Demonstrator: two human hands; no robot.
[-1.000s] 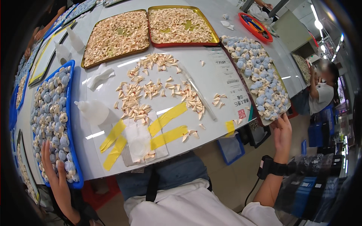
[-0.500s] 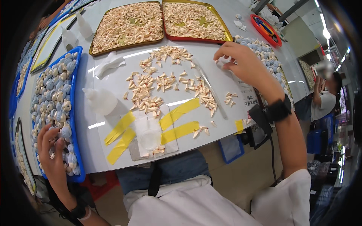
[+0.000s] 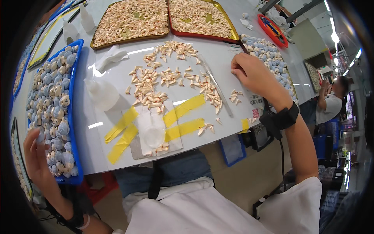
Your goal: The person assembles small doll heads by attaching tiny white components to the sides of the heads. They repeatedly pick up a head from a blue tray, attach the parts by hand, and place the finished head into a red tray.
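Left hand (image 3: 37,154) loosely open, fingertips among small blue-and-cream shell-like pieces (image 3: 54,97) in long blue plastic tray (image 3: 76,117) at table's left edge. Right hand (image 3: 253,74) curled, knuckles up on white tabletop (image 3: 117,78) beside scattered cream petal-shaped bits (image 3: 167,78); contents impossible to tell.

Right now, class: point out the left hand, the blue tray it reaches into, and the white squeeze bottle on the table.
left hand (image 3: 36,154), head view, on the palm.
blue tray (image 3: 78,117), head view, on its right rim.
white squeeze bottle (image 3: 102,94), head view, on its body.
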